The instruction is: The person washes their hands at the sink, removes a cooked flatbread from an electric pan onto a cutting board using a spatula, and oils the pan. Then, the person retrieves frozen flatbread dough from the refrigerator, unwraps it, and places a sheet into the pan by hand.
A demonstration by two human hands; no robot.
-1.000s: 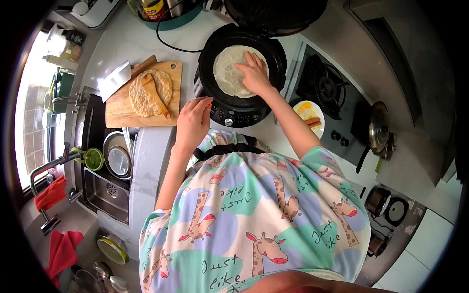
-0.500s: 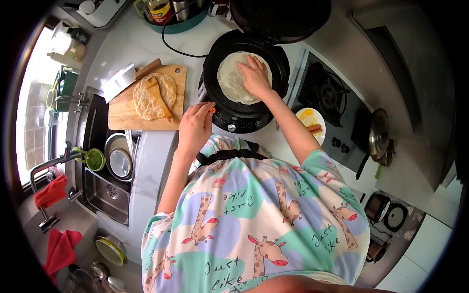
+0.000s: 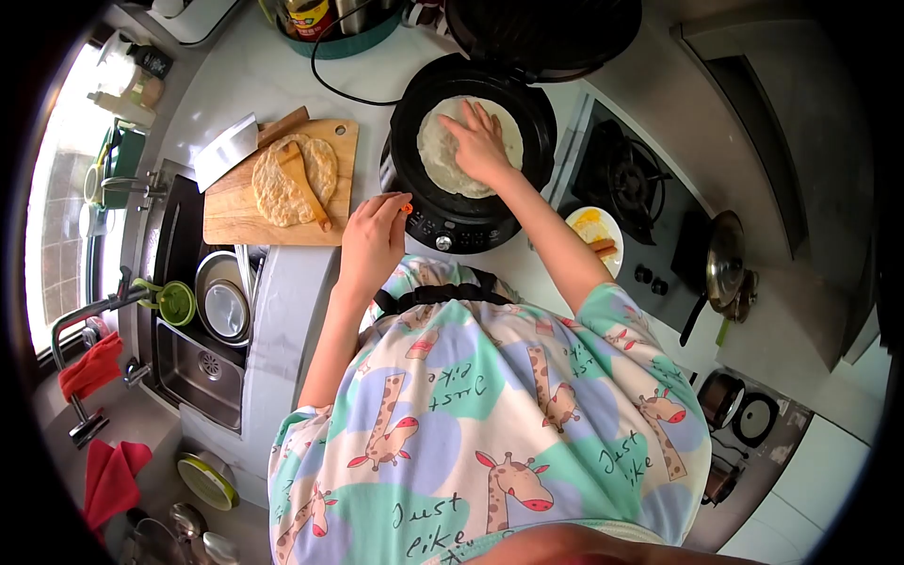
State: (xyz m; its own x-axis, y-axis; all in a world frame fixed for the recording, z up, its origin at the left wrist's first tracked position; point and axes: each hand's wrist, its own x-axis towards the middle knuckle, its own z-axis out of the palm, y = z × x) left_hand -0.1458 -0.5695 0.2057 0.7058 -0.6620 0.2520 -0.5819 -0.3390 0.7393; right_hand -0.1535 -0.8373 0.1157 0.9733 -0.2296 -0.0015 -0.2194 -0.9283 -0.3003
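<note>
My right hand (image 3: 482, 149) lies on a pale round flatbread (image 3: 441, 155), fingers spread and touching its top. The flatbread rests on the dark plate of an electric griddle (image 3: 537, 151), whose black lid (image 3: 546, 33) stands raised at the back. Closed in a pinch, my left hand (image 3: 373, 237) is just off the griddle's front left edge. A small orange piece (image 3: 407, 208) shows at its fingertips; its kind is too small to make out. Left of that hand, a browned flatbread (image 3: 271, 193) with a wooden spatula (image 3: 303, 186) on top lies on a cutting board (image 3: 226, 221).
A cleaver (image 3: 226, 153) lies across the board's back left corner. Right of the griddle are a plate with egg residue and sausages (image 3: 593, 226) and a gas burner (image 3: 633, 179). A sink (image 3: 202, 372) holding bowls is at left. A cord (image 3: 344, 94) runs behind the board.
My right hand has slid slightly left across the pale flatbread, its fingers now spread wider. The left hand keeps its pinch beside the griddle. The whole view has shifted a little.
</note>
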